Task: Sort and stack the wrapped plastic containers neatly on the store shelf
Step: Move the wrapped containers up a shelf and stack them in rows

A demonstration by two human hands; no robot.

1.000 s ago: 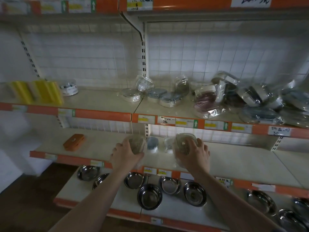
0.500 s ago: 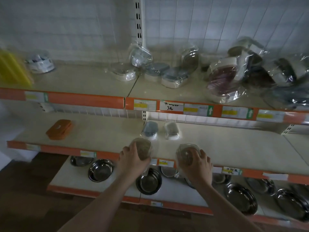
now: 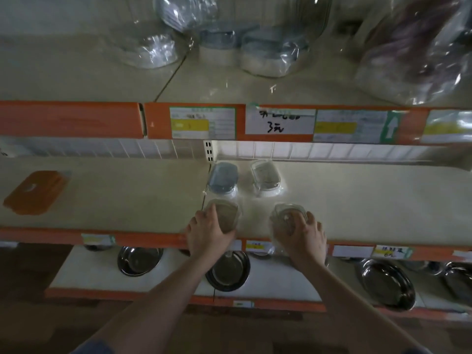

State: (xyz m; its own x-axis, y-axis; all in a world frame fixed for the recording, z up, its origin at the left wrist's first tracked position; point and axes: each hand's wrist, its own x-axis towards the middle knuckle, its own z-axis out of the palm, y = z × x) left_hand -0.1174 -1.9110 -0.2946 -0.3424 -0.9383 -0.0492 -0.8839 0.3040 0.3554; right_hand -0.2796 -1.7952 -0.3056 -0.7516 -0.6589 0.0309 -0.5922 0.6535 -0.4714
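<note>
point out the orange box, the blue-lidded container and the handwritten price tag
orange box (image 3: 34,191): head view, middle of its lid
blue-lidded container (image 3: 222,177): head view, centre of the blue lid
handwritten price tag (image 3: 279,122): head view, white paper between the two lines of writing

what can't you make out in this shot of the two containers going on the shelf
Head view only:
- Left container: near side covered by the left hand.
- Right container: near side under the right hand; whether either rests fully on the middle shelf is unclear.
- Wrapped pile on the top shelf: motion blur, cut off by the top edge.
- Price labels: print blurred.
</note>
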